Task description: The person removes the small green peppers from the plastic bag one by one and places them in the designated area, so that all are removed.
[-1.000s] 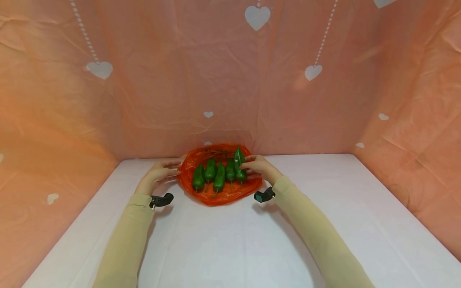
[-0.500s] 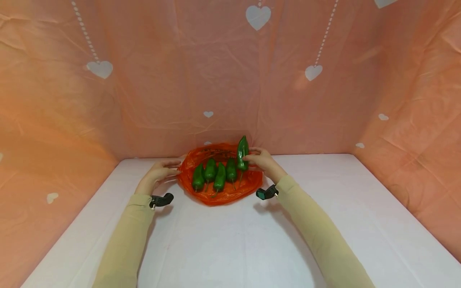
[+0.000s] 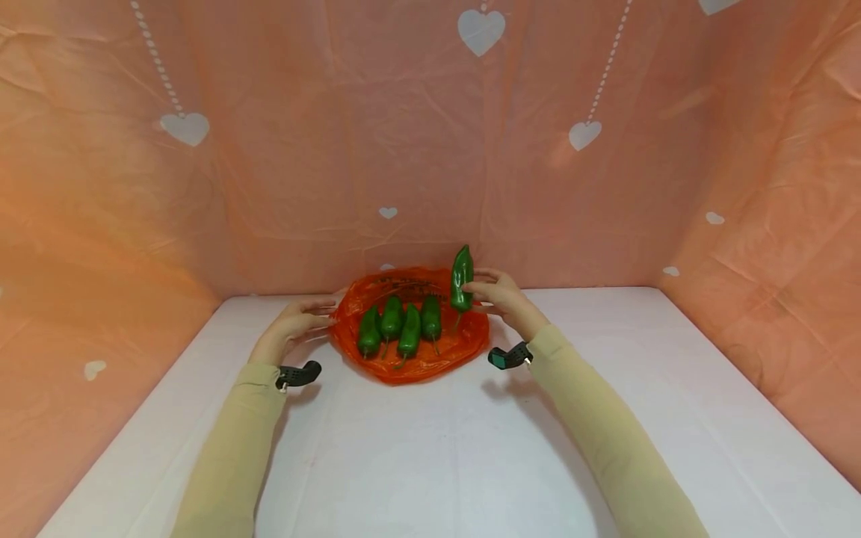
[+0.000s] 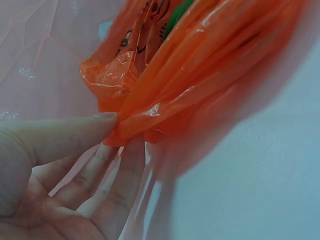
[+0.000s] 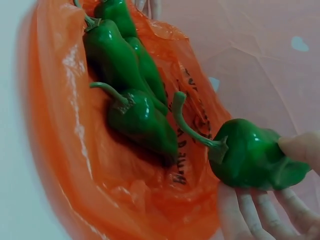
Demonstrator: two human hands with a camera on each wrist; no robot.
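An orange plastic bag (image 3: 397, 373) lies spread open near the back of the table, black print on its inner side. Several green peppers (image 3: 409, 332) rest inside it, side by side, stems toward the front. My left hand (image 3: 296, 323) pinches the bag's left edge between thumb and fingers; the left wrist view shows the gathered plastic (image 4: 145, 115) at the fingertips. Over the bag's right side, my right hand (image 3: 504, 295) holds one green pepper (image 3: 462, 280) upright, tip up. In the right wrist view the thumb is on one side of this held pepper (image 5: 250, 155), the fingers on the other.
The white-covered table (image 3: 390, 456) stretches toward the front and to both sides. Pink-orange cloth (image 3: 336, 149) with white hearts hangs behind the bag and at left and right. Each wrist carries a black camera (image 3: 300, 373).
My right hand has lifted a pepper from the right end of the row, moving it up and slightly right. The left hand and the bag stay almost in place.
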